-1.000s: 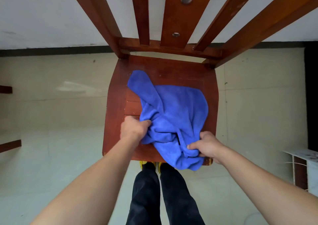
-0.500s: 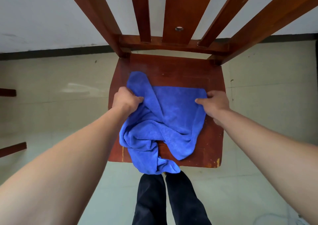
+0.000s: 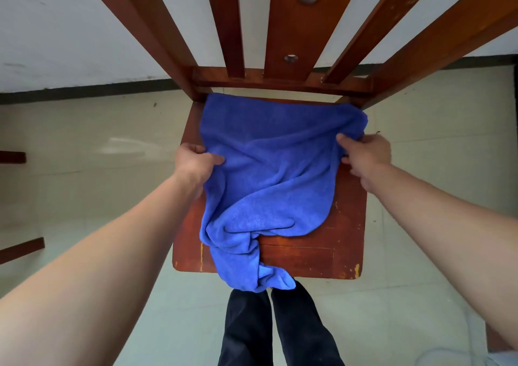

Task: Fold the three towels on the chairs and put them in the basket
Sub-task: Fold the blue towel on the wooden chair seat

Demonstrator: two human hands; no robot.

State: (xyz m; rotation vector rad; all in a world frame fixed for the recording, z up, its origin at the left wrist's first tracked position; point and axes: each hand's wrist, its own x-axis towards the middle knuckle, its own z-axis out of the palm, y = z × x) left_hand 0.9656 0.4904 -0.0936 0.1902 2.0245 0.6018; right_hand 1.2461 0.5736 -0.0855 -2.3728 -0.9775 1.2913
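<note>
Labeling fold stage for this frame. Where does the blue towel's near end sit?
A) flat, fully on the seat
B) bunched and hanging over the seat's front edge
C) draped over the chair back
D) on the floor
B: the blue towel is spread toward the back of the chair seat, held by the left hand and the right hand, while its near end bunches and droops past the front edge.

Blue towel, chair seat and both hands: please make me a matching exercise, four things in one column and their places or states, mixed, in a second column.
1. blue towel
2. left hand
3. right hand
4. chair seat

a. grips the towel's right edge
b. bare wood at the near right corner
c. spread out, one end hanging off the front
d. grips the towel's left edge

Pairs: 1-c, 2-d, 3-a, 4-b
</note>
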